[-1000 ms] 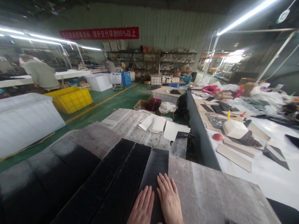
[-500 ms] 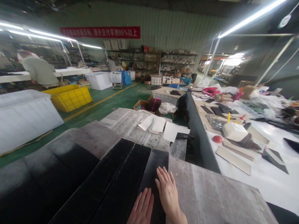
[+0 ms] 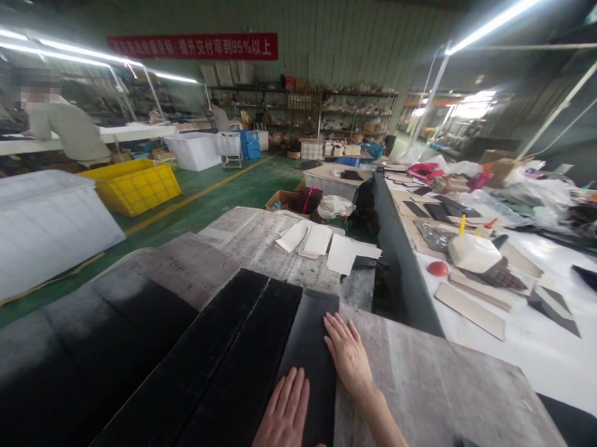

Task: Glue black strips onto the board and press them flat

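Note:
A smooth black strip of sheet material (image 3: 309, 327) lies along the right side of a wide black sheet (image 3: 235, 373) on the worn grey table (image 3: 420, 383). My left hand (image 3: 286, 413) rests flat on the strip near its left edge, fingers stretched out and thumb apart. On the strip's right edge lies my right hand (image 3: 348, 349), palm down with fingers extended, partly over the bare table. Neither hand grasps anything. The wide sheet has a lengthwise seam or gap. Further left is a glossy black sheet (image 3: 71, 352).
White card pieces (image 3: 315, 240) lie at the table's far end. To the right, a white-topped bench (image 3: 536, 369) carries a white glue bottle (image 3: 473, 253), a red ball-like object (image 3: 437, 268) and cut strips. Left are a white bin (image 3: 42, 230), a yellow crate (image 3: 135, 187) and another person (image 3: 70, 128).
My right hand has moved slightly right and toward the strip's outer edge. My left hand stays nearly in place. The view has tilted down a little, and the person at the left has shifted left.

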### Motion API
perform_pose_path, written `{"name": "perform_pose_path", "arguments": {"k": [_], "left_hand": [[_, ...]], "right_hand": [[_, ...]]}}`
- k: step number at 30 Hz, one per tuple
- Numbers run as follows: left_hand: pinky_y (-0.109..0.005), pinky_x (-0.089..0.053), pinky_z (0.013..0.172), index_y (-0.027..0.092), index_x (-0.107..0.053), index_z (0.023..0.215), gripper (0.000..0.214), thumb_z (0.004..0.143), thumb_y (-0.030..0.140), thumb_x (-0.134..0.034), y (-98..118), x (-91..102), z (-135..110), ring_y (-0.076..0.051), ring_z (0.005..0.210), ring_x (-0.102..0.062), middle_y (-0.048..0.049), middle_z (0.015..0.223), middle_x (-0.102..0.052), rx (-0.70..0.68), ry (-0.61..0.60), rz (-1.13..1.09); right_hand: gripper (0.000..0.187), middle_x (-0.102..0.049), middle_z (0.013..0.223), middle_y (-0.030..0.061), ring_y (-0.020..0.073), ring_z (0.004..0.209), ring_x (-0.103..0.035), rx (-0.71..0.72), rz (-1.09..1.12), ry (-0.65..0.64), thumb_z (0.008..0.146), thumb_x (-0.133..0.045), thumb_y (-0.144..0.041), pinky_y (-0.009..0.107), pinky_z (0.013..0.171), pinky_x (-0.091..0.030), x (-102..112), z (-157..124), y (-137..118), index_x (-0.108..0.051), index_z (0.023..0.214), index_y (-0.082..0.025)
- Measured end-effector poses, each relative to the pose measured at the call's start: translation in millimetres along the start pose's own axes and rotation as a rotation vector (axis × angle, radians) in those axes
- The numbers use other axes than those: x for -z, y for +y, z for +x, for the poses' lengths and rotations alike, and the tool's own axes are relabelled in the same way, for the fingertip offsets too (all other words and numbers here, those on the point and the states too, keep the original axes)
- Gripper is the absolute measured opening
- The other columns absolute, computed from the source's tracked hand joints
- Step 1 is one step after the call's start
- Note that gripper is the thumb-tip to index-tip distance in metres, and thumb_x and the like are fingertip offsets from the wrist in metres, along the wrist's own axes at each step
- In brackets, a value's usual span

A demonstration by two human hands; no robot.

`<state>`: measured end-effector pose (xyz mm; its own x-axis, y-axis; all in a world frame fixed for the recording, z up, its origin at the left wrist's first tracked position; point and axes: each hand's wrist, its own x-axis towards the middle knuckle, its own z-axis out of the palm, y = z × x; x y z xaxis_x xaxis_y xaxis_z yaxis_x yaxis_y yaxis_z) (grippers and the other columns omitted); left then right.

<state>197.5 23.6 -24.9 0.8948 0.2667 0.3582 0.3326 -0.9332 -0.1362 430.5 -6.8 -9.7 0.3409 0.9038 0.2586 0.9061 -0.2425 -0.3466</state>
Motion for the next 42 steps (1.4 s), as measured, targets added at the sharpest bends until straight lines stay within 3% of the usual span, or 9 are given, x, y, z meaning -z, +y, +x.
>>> {"name": "perform_pose_path", "arguments": {"k": [5, 10, 15, 23, 31, 36, 42], "left_hand": [[-0.042, -0.052, 0.098, 0.005, -0.04, 0.142, 0.094, 0.075, 0.065, -0.065, 0, 5.4, 6, -0.036, 0.133, -0.046, -0.0234, 0.148, -0.039, 0.029, 0.001, -0.068], [-0.044, -0.044, 0.109, 0.009, -0.026, 0.15, 0.069, 0.095, 0.046, -0.048, -2, 7.4, 50, -0.031, 0.144, -0.027, -0.0173, 0.157, -0.022, 0.133, -0.046, -0.134], [-0.052, -0.034, 0.115, 0.008, -0.023, 0.151, 0.07, 0.096, 0.047, -0.044, -8, -12.6, 82, -0.033, 0.146, -0.02, -0.0182, 0.158, -0.019, 0.13, -0.145, -0.232], [-0.053, -0.031, 0.117, 0.009, -0.019, 0.152, 0.072, 0.096, 0.048, -0.044, -5, -18.3, 71, -0.031, 0.147, -0.016, -0.0167, 0.159, -0.015, 0.132, -0.171, -0.221], [-0.055, -0.037, 0.112, 0.011, -0.016, 0.153, 0.075, 0.094, 0.046, -0.048, -5, -20.6, 72, -0.033, 0.144, -0.025, -0.0169, 0.157, -0.022, 0.117, -0.086, -0.208], [-0.053, -0.042, 0.109, 0.01, -0.022, 0.152, 0.077, 0.092, 0.05, -0.051, -5, -20.4, 72, -0.034, 0.142, -0.03, -0.0181, 0.156, -0.025, 0.118, -0.037, -0.18], [-0.05, -0.045, 0.107, 0.008, -0.027, 0.149, 0.072, 0.092, 0.045, -0.051, -2, -23.7, 71, -0.033, 0.14, -0.035, -0.0181, 0.154, -0.031, 0.124, -0.016, -0.167]], "right_hand": [[0.043, -0.05, 0.147, 0.0011, 0.0189, 0.14, -0.039, -0.024, 0.018, 0.004, 0.101, -0.034, -0.026, 0.045, 0.118, -0.029, -4, -4, 5, -0.044, 0.142, -0.026], [0.042, -0.05, 0.147, 0.0034, 0.0206, 0.139, -0.04, -0.067, 0.029, 0.049, 0.1, -0.033, -0.026, 0.047, 0.117, -0.028, -4, -6, 4, -0.048, 0.14, -0.024], [0.043, -0.048, 0.148, 0.0037, 0.0207, 0.14, -0.038, -0.085, 0.026, 0.033, 0.101, -0.031, -0.027, 0.047, 0.118, -0.028, -4, -7, 4, -0.047, 0.14, -0.022], [0.041, -0.051, 0.146, 0.0037, 0.0204, 0.139, -0.041, -0.107, 0.061, 0.06, 0.101, -0.033, -0.026, 0.047, 0.117, -0.031, -6, -6, 5, -0.05, 0.138, -0.023], [0.041, -0.052, 0.145, 0.0055, 0.022, 0.139, -0.041, -0.124, 0.094, 0.129, 0.1, -0.035, -0.032, 0.047, 0.115, -0.035, -1, -8, 5, -0.052, 0.137, -0.022], [0.037, -0.055, 0.143, -0.0011, 0.0233, 0.137, -0.043, -0.023, 0.028, 0.04, 0.099, -0.041, -0.031, 0.052, 0.115, -0.034, 5, -8, 0, -0.055, 0.133, -0.032], [0.037, -0.053, 0.144, -0.0031, 0.0218, 0.138, -0.042, -0.036, -0.002, 0.015, 0.099, -0.04, -0.028, 0.05, 0.114, -0.035, 3, -7, 1, -0.055, 0.132, -0.035]]}}
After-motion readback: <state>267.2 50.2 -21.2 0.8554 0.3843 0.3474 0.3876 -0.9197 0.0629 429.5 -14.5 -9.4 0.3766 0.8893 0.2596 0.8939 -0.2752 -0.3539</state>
